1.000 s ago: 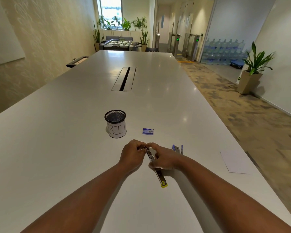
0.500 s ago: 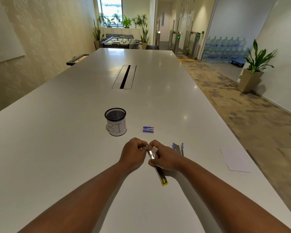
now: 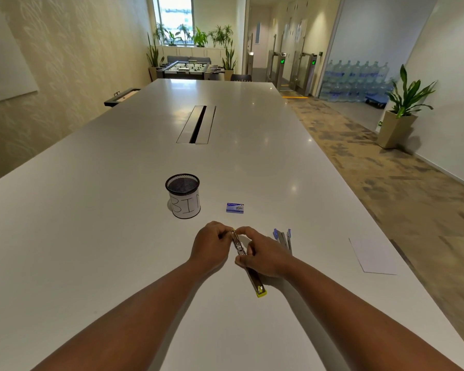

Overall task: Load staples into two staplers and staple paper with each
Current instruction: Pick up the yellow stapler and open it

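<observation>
A slim metal stapler with a yellow end (image 3: 253, 277) lies unfolded on the white table (image 3: 91, 236), running from my hands toward me. My left hand (image 3: 210, 243) pinches its far tip from the left. My right hand (image 3: 263, 254) rests over its middle, fingertips on the same far tip. Just right of my right hand lies a second stapler with blue ends (image 3: 283, 238), also opened out. A small blue staple box (image 3: 235, 208) sits beyond my hands. A white sheet of paper (image 3: 373, 257) lies near the table's right edge.
A black mesh cup labelled BIN (image 3: 184, 195) stands left of the staple box. A cable slot (image 3: 197, 124) runs along the table's middle farther off. The table's right edge drops to a carpeted floor with a potted plant (image 3: 402, 108).
Both hands stay on the yellow-ended stapler's far tip; the fingers shifted only slightly. The camera view drifted a little.
</observation>
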A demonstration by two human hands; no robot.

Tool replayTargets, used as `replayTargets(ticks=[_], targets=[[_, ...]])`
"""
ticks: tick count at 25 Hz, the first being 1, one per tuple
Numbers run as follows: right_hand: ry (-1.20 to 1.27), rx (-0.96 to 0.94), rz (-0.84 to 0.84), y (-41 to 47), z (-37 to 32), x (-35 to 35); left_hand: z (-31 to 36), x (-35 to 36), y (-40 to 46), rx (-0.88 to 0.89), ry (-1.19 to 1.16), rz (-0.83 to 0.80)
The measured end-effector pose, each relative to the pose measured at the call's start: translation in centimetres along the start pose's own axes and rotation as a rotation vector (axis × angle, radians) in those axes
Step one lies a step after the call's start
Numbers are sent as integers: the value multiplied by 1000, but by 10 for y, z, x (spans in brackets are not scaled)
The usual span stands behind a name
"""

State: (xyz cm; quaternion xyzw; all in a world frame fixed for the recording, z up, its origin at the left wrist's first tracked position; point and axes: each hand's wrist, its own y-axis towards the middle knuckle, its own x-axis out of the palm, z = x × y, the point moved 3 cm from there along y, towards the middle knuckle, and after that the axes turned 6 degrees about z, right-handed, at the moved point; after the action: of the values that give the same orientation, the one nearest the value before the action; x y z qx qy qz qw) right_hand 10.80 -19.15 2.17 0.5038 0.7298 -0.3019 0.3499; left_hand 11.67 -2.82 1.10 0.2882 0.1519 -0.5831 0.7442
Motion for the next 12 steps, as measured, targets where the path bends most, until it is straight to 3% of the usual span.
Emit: replayTargets(ticks=[12], targets=[[32,1,-107,15,-3,-4,-1,1,0,20,40,-22]])
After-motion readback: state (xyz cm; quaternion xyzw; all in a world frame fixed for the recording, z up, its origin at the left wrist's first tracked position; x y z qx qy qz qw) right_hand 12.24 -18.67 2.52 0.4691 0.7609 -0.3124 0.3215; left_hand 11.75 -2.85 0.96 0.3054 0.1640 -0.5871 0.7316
